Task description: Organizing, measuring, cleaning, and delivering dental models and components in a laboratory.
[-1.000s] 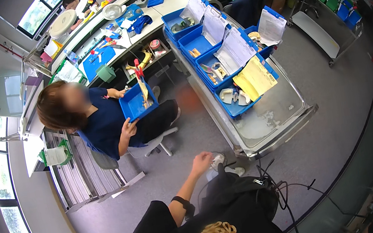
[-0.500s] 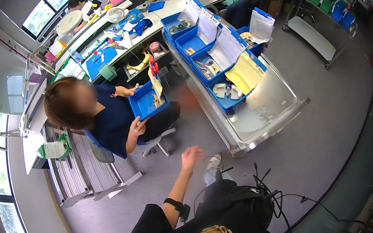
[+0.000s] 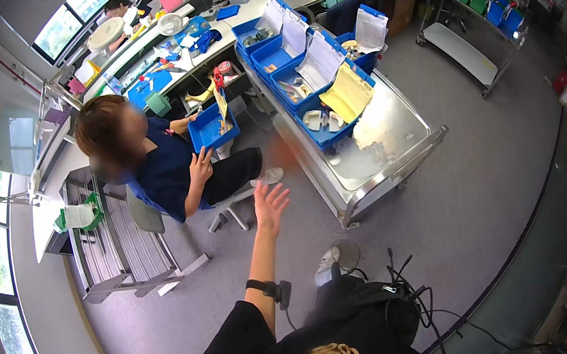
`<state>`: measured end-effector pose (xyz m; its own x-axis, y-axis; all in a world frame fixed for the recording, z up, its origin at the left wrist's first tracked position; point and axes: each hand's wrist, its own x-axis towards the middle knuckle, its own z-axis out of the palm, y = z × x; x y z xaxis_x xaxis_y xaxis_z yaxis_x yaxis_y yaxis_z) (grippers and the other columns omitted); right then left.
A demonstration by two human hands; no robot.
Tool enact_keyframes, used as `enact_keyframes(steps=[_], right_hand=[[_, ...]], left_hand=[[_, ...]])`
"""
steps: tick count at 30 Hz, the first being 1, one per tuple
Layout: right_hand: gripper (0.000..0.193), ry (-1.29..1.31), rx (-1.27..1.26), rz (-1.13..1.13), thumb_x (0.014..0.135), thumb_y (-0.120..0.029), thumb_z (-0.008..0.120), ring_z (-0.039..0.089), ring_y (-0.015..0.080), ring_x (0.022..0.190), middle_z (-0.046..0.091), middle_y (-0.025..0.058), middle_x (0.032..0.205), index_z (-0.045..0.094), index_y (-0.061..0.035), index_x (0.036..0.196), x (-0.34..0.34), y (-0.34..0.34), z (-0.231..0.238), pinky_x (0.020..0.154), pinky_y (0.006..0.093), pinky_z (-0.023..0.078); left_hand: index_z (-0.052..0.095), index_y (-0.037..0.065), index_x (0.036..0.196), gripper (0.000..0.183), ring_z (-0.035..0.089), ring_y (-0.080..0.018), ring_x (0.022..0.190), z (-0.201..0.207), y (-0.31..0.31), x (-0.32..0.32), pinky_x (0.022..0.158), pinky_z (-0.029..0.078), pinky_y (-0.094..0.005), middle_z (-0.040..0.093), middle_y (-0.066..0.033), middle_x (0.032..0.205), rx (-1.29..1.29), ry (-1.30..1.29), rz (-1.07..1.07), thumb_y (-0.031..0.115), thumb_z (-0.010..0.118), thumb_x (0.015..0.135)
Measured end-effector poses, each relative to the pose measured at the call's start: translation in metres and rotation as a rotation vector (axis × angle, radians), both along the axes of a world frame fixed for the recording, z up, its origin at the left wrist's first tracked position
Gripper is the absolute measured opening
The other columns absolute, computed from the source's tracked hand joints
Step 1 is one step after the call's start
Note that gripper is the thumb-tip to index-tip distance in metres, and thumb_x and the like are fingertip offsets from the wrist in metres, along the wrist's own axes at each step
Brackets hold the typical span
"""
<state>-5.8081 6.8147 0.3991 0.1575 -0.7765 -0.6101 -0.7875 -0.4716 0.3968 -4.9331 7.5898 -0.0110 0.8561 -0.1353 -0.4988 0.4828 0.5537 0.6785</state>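
My left hand [image 3: 271,207] is stretched forward over the floor, palm up with its fingers spread, and holds nothing. It is nearest to a seated co-worker and the front end of a metal cart [image 3: 398,151]. The co-worker has a blue bin [image 3: 206,133] on the lap with small tan pieces and a paper in it. One co-worker's hand [image 3: 182,125] is at the bin's far side; the other hand [image 3: 201,168] is raised by its near edge. My right hand does not show plainly; the lower right rim is too dark to make out.
On the cart stand several blue bins [image 3: 326,142] with pale dental casts and paper sheets. A long workbench [image 3: 250,15] curves along the back. To the left is a metal rack [image 3: 107,257]; farther right, a wheeled cart [image 3: 460,52]. Black cables [image 3: 422,303] hang at my side.
My left hand has moved forward and left, its fingers spreading. The co-worker's near hand has come off the bin's edge and lifted. The view has shifted a little.
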Motion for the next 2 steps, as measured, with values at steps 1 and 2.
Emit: enact_keyframes(steps=[1,2], right_hand=[[0.035,-0.283,0.179,-0.121,0.097,-0.036,0.054,0.066,0.0256,0.12,0.071,0.0131,0.124,0.076,-0.0163,0.114,0.023,-0.039,-0.012,0.096,0.0423,0.054],[0.035,-0.299,0.195,-0.12,0.097,-0.036,0.054,0.066,0.0256,0.12,0.071,0.0131,0.124,0.076,-0.0163,0.114,0.017,-0.048,-0.026,0.096,0.0423,0.054]], left_hand=[[0.018,0.002,0.158,0.093,0.06,-0.0336,0.123,-0.011,0.026,-0.007,0.108,0.042,-0.0468,0.052,-0.0229,0.144,0.039,0.01,0.04,0.063,0.05,0.096],[0.028,0.002,0.154,0.085,0.061,-0.0308,0.12,-0.016,0.031,-0.009,0.105,0.044,-0.0446,0.057,-0.0199,0.139,0.124,-0.044,-0.045,0.061,0.052,0.097]])
